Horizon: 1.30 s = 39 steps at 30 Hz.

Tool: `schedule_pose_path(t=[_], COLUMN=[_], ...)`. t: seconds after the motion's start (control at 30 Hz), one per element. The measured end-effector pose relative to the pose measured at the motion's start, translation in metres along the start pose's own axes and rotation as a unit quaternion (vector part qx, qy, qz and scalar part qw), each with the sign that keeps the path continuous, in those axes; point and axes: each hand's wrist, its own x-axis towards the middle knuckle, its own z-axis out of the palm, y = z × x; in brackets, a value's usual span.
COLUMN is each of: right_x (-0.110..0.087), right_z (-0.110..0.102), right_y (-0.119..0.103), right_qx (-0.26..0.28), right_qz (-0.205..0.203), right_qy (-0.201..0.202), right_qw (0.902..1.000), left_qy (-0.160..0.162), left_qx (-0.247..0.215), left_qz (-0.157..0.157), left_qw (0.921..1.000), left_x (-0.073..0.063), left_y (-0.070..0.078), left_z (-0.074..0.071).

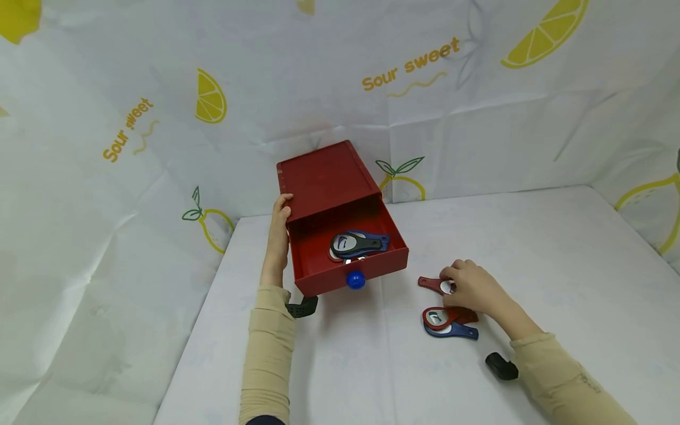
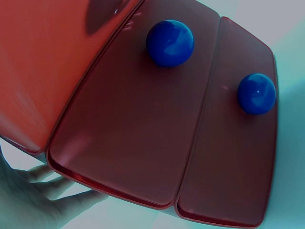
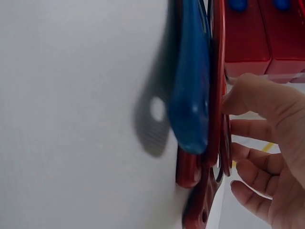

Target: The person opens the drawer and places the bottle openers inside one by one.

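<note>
A red drawer box (image 1: 326, 177) stands at the back with its top drawer (image 1: 325, 284) pulled out. Inside lie several flat paddle-shaped pieces (image 1: 345, 242), round-headed with tapered handles. My left hand (image 1: 277, 233) rests against the box's left side, fingertips over the top edge and extended fingers (image 2: 81, 200) along the wall. On the table, my right hand (image 1: 473, 288) pinches a red paddle-shaped piece (image 1: 429, 283), covering part of its round head. Just below it, another red piece (image 1: 437, 317) overlaps a blue one (image 1: 464, 331). The right thumb (image 3: 238, 93) touches a red edge.
Two lower drawers with blue knobs (image 2: 170, 43) are closed. The white table cloth (image 1: 531, 254) meets a lemon-printed backdrop (image 1: 319, 71) behind the box. A black wrist device (image 1: 501, 366) shows beside the right sleeve, another (image 1: 303, 307) by the left.
</note>
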Motion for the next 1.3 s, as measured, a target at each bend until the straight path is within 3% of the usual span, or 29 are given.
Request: schedule_pose_path(t=[0.37,0.5,0.73,0.87,1.07,1.3], right_x=[0.003,0.005,0.009,0.011,0.01,0.008], right_z=[-0.024,-0.038,-0.063,-0.075,-0.088,-0.092], right_y=[0.004,0.0,-0.007,-0.013,-0.024,-0.03], right_qx=[0.026,0.023,0.031,0.046,0.062,0.064], right_qz=[-0.028,-0.049,-0.121,-0.157,-0.186,-0.184], right_qy=[0.06,0.101,0.221,0.265,0.289,0.286], right_qw=[0.9975,0.9934,0.9673,0.9503,0.9371,0.9383], left_qy=[-0.001,-0.001,0.0,-0.001,-0.003,-0.002], left_qx=[-0.002,-0.004,-0.006,-0.01,-0.01,-0.002], left_qz=[0.002,-0.001,-0.002,-0.003,-0.001,0.005], left_qw=[1.0,1.0,1.0,0.9999,0.9999,1.0], left_x=[0.0,0.0,0.0,0.001,0.001,0.0], left_y=[-0.002,-0.002,-0.002,-0.002,-0.002,-0.002], left_z=[0.0,0.0,0.0,0.0,0.0,0.0])
